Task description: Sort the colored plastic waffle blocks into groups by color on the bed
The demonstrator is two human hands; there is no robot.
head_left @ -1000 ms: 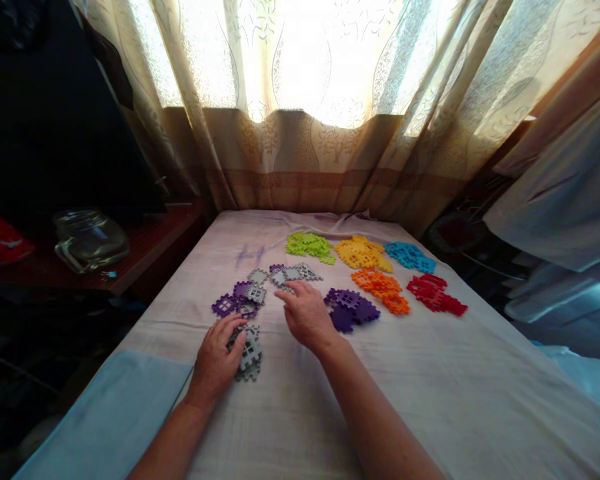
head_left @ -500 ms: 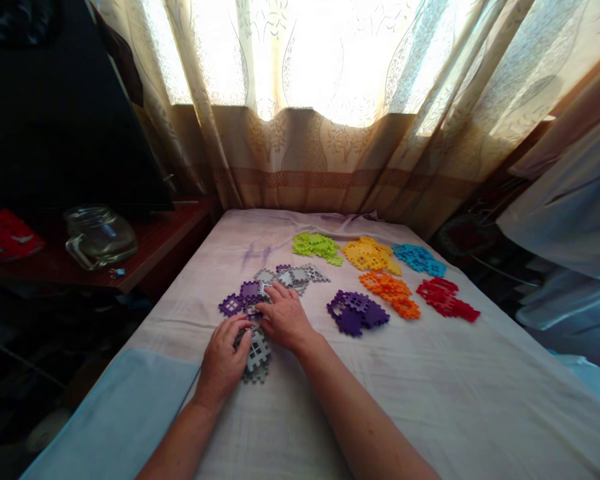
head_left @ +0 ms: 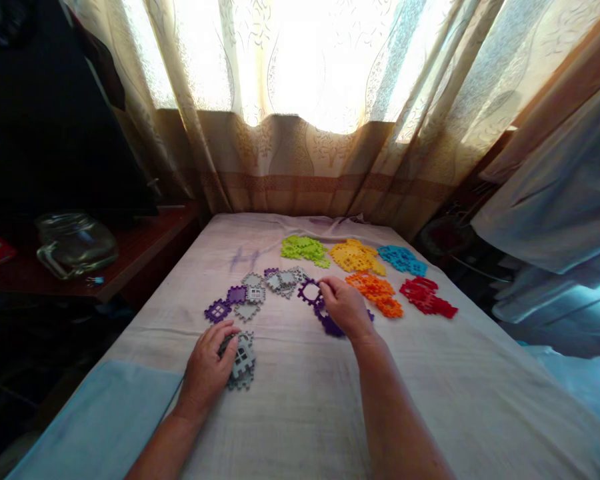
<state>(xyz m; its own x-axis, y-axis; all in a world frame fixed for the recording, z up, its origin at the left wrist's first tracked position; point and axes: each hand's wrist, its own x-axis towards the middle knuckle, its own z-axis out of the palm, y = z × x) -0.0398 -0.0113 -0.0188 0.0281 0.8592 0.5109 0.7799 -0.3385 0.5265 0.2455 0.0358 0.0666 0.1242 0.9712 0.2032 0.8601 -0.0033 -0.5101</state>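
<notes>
My right hand pinches a purple toothed frame piece by its right edge, above the left side of the purple pile, which the hand partly covers. At the lower left, my left hand rests with loosely curved, open fingers against the left side of a grey pile of interlocking pieces. The thumb lies on top of that pile. Beyond it lie loose grey pieces, a purple square piece and a purple window piece. Farther back sits a heap of grey pieces.
Green, yellow, blue, orange and red piles lie across the back and right of the sheet-covered surface. A glass jug stands on a side table at left. A light-blue cloth lies front left.
My right hand has moved right, from the grey and purple pieces to the purple pile, and now holds a purple frame piece. My left hand stays at the grey pile. The view has shifted slightly.
</notes>
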